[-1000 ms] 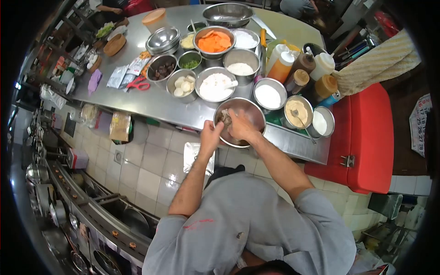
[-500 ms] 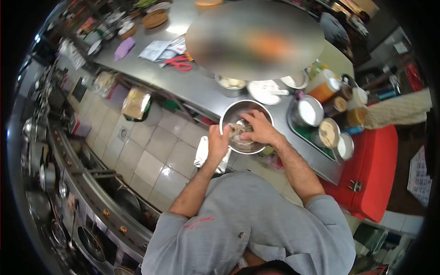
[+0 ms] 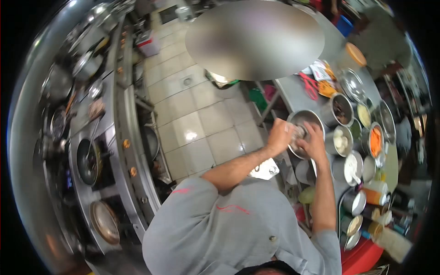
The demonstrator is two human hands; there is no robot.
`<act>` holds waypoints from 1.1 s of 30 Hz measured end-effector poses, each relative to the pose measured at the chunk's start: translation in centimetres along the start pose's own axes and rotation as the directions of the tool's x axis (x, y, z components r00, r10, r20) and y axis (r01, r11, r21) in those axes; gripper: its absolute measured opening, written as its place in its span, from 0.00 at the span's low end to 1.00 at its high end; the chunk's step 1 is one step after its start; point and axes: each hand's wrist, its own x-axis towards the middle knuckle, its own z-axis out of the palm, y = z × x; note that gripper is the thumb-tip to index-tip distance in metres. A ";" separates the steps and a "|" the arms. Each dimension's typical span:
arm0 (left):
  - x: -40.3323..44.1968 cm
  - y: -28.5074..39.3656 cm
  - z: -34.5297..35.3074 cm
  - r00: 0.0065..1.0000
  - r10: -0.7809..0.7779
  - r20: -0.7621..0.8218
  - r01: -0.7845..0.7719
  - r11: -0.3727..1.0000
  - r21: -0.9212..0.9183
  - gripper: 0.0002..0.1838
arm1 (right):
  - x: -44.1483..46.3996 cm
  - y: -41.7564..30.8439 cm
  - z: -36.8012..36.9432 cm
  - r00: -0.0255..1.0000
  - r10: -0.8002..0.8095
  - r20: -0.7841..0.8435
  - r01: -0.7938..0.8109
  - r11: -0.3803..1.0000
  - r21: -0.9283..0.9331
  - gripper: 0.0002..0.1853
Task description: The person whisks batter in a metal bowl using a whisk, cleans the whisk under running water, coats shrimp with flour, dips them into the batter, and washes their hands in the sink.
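Observation:
A round steel bowl sits at the edge of the steel counter, in front of me and to the right. Inside it lie wet, pale greyish pieces of food; their exact kind is hard to make out. My left hand is at the bowl's near left rim, its fingers closed on some of these pieces. From the right, my right hand reaches down into the bowl with curled fingers against the same pieces. The fingertips are partly hidden.
Red scissors lie beyond the bowl. Containers crowd the right: white pieces, orange shreds, white powder with a scoop. Left across the tiled floor runs a stove with a wok and a pan.
My view has turned left, so the bowl and counter now appear further right and more stove shows. Both hands stay at the bowl; the left has come further over its rim toward the pieces.

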 end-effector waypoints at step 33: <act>3.1 0.8 5.0 0.997 -0.044 -0.067 0.044 0.999 0.007 0.19 | 2.2 4.9 -3.4 0.952 0.221 0.211 -0.095 0.871 -0.483 0.14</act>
